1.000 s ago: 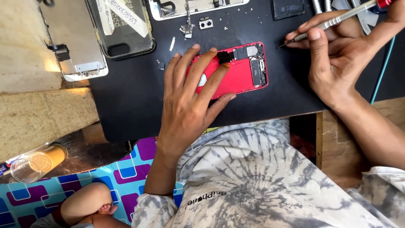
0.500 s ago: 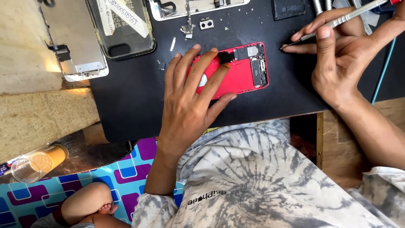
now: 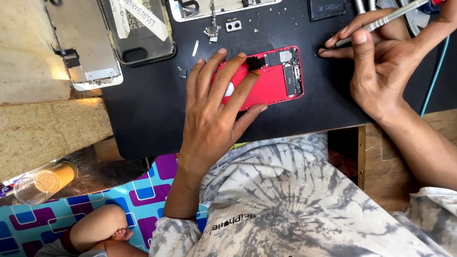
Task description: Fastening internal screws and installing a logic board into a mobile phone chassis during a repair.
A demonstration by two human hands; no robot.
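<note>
A red phone housing lies opened on the black work mat, its inner parts showing at the right end. My left hand lies flat on the housing's left part with fingers spread, pinning it down. My right hand grips a slim metal screwdriver with a red end. Its tip touches the mat just right of the housing's upper right corner.
A clear phone case, a detached screen panel and another phone frame lie along the mat's far side, with small loose screws and brackets. A dark battery sits at top right. A plastic cup lies at the left.
My right hand with the screwdriver has shifted slightly up and right, away from the housing's corner. My left hand stays put on the housing.
</note>
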